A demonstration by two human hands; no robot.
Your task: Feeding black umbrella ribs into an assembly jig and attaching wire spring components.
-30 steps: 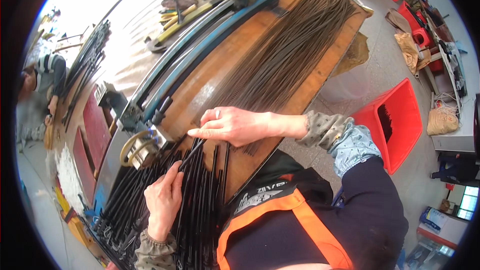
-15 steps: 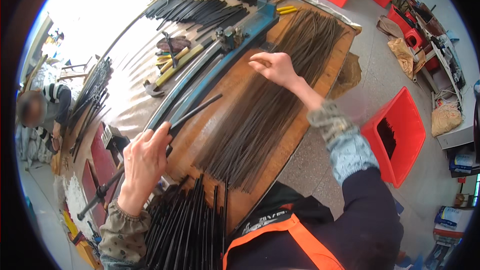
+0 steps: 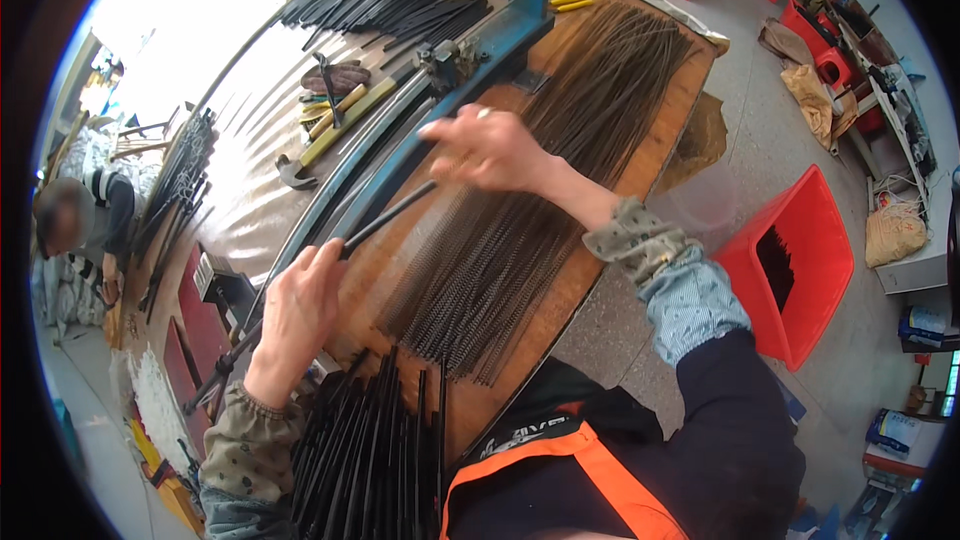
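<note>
My left hand (image 3: 298, 308) is closed around a slim black tube (image 3: 392, 216), which points up and to the right. Past the tube's far end is my right hand (image 3: 495, 152), its fingers bent and smeared by motion; whether they hold anything is unclear. Beneath it, long thin dark coil springs (image 3: 500, 275) lie side by side on a wooden board (image 3: 590, 265). A long blue metal bench fixture (image 3: 515, 28) runs diagonally beyond both hands. Close to my body stands a thick bundle of black tubes (image 3: 365, 450).
A claw hammer (image 3: 296, 174) and gloves (image 3: 343, 77) lie left of the fixture. More black strips (image 3: 390, 15) cover the table's far end. To the right, a red bin (image 3: 800, 270) holds dark pieces. Another person (image 3: 110, 215) sits at the far left.
My right hand has moved left and down, closer to the tube's far end. My left hand keeps its grip on the tube, shifted only slightly.
</note>
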